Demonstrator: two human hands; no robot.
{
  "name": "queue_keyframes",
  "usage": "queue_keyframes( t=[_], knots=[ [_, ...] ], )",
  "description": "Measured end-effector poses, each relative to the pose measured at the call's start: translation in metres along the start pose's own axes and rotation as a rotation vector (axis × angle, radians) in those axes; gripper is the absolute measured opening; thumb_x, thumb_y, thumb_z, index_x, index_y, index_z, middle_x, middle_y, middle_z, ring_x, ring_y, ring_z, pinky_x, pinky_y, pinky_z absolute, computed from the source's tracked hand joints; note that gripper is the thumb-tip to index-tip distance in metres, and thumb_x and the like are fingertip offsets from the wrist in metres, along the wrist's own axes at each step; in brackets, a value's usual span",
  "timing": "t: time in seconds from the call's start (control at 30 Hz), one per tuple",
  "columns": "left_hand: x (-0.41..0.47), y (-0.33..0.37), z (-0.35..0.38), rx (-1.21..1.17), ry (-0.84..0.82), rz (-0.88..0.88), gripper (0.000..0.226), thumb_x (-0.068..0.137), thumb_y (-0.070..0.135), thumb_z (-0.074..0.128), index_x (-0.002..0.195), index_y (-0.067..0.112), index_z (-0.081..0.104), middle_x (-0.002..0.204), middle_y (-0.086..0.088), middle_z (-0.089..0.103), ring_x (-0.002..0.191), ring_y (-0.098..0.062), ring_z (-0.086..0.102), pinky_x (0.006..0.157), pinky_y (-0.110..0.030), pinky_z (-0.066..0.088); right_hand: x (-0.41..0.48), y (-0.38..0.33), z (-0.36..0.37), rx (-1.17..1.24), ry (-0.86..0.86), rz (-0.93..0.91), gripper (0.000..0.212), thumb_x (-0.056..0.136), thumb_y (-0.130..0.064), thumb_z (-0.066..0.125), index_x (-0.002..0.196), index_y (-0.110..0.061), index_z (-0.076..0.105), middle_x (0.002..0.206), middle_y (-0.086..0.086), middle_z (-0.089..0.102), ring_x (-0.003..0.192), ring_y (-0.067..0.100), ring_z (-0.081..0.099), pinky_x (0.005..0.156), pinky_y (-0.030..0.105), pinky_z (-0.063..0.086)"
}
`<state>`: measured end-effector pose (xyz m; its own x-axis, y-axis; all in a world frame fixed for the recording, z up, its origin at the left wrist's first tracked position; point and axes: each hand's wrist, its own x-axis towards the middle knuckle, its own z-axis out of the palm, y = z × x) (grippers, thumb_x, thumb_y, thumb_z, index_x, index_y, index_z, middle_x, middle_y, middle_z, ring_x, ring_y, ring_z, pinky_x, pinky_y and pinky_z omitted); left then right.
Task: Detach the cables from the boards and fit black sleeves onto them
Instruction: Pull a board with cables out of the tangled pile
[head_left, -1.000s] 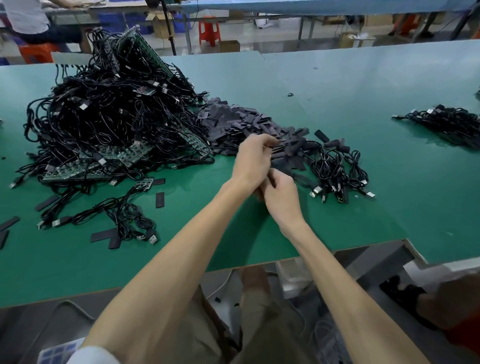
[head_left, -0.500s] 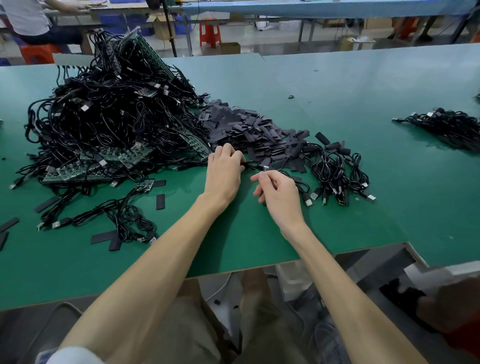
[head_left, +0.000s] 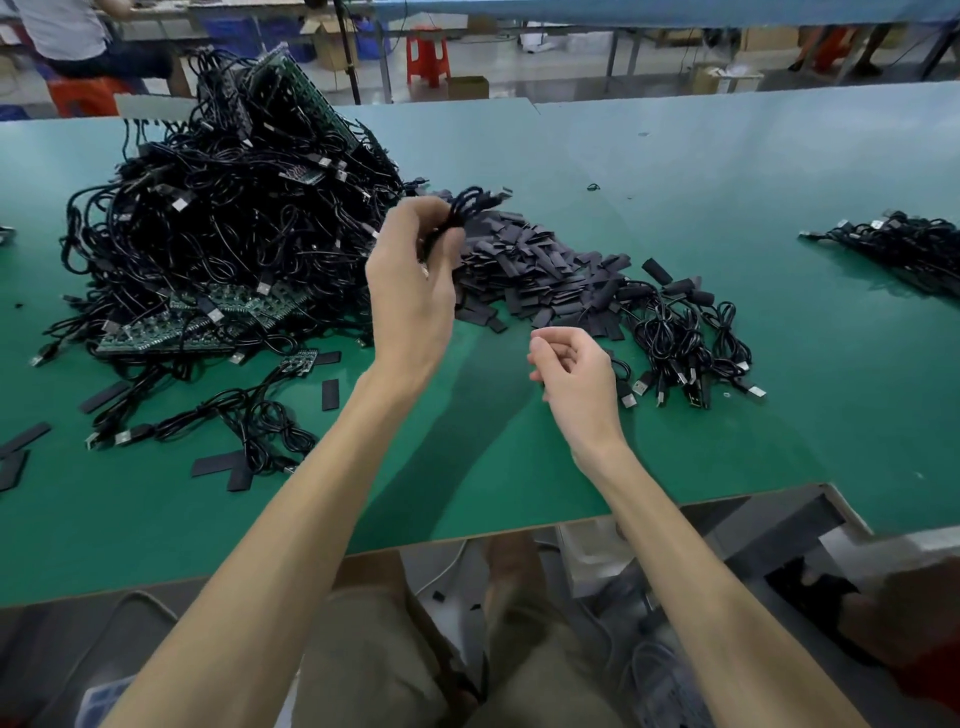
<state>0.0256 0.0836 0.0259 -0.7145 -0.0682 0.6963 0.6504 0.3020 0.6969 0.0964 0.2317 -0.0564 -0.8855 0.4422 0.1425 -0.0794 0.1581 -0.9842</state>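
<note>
Around the cable (head_left: 467, 208) in my left hand (head_left: 410, 291): board heap (head_left: 234, 234) left, sleeve pile (head_left: 535, 270) just right, loose cables (head_left: 680, 343) farther right.

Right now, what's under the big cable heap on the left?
Under the near edge of the heap, green boards poke out, lying on the table; more stick out at its top. Anything deeper is covered by cables.

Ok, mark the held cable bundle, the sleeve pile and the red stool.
held cable bundle (head_left: 470, 203): head view, the loops at its upper end.
sleeve pile (head_left: 535, 260): head view, middle of the heap.
red stool (head_left: 427, 44): head view, its upper part.
</note>
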Motion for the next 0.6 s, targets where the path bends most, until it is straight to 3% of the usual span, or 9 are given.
queue_keyframes(
  t=[0.07, 0.17, 0.23, 0.33, 0.43, 0.6],
  knots=[
    [0.0, -0.006, -0.001, 0.053, -0.159, 0.0, 0.015, 0.094, 0.004, 0.069, 0.107, 0.008, 0.067, 0.098, 0.002, 0.068, 0.086, 0.004, 0.059, 0.083, -0.015, 0.048, 0.001, 0.001, 0.0, -0.006, -0.002, 0.0, 0.007, 0.1, -0.023, 0.063, 0.105, -0.026, 0.066, 0.097, -0.005, 0.073, 0.072, 0.001, 0.067, 0.067, 0.027, 0.048],
    [-0.014, -0.021, 0.003, 0.16, -0.528, -0.034, 0.018, 0.086, 0.003, 0.076, 0.101, 0.013, 0.073, 0.094, 0.003, 0.072, 0.086, -0.006, 0.063, 0.088, -0.028, 0.052, 0.002, 0.001, 0.0, 0.012, -0.004, 0.018, 0.013, 0.098, -0.021, 0.066, 0.111, -0.025, 0.065, 0.098, -0.004, 0.072, 0.074, 0.004, 0.07, 0.068, 0.029, 0.049],
    [-0.029, -0.031, 0.004, 0.236, -0.641, -0.018, 0.019, 0.086, 0.005, 0.077, 0.102, 0.015, 0.075, 0.095, 0.003, 0.073, 0.092, -0.013, 0.064, 0.092, -0.035, 0.05, 0.002, 0.0, 0.0, 0.038, -0.021, 0.024, 0.02, 0.097, -0.022, 0.07, 0.116, -0.027, 0.063, 0.099, -0.005, 0.072, 0.077, 0.007, 0.073, 0.065, 0.026, 0.05],
    [-0.046, -0.04, 0.0, 0.218, -0.614, -0.024, 0.018, 0.087, 0.007, 0.077, 0.101, 0.018, 0.074, 0.095, 0.01, 0.072, 0.094, -0.011, 0.066, 0.091, -0.035, 0.052, 0.003, 0.0, -0.001, -0.001, -0.085, 0.016, 0.021, 0.096, -0.023, 0.073, 0.116, -0.023, 0.067, 0.098, -0.005, 0.073, 0.076, 0.007, 0.073, 0.063, 0.019, 0.048],
    [-0.054, -0.045, -0.005, 0.198, -0.599, -0.011, 0.019, 0.09, 0.009, 0.075, 0.105, 0.02, 0.073, 0.097, 0.012, 0.072, 0.095, -0.008, 0.066, 0.091, -0.032, 0.053, 0.003, 0.0, 0.0, -0.042, -0.131, -0.013, 0.007, 0.096, -0.02, 0.072, 0.103, -0.02, 0.073, 0.087, -0.005, 0.074, 0.065, 0.006, 0.068, 0.06, 0.016, 0.046],
    [-0.056, -0.053, -0.011, 0.295, -0.553, 0.012, 0.032, 0.09, 0.018, 0.077, 0.121, 0.017, 0.067, 0.122, 0.005, 0.068, 0.118, -0.012, 0.058, 0.107, -0.031, 0.043, 0.002, 0.0, 0.0, -0.021, -0.052, -0.016, 0.013, 0.1, -0.028, 0.066, 0.088, -0.024, 0.07, 0.068, -0.011, 0.069, 0.057, 0.007, 0.054, 0.062, 0.027, 0.048]
  ],
)
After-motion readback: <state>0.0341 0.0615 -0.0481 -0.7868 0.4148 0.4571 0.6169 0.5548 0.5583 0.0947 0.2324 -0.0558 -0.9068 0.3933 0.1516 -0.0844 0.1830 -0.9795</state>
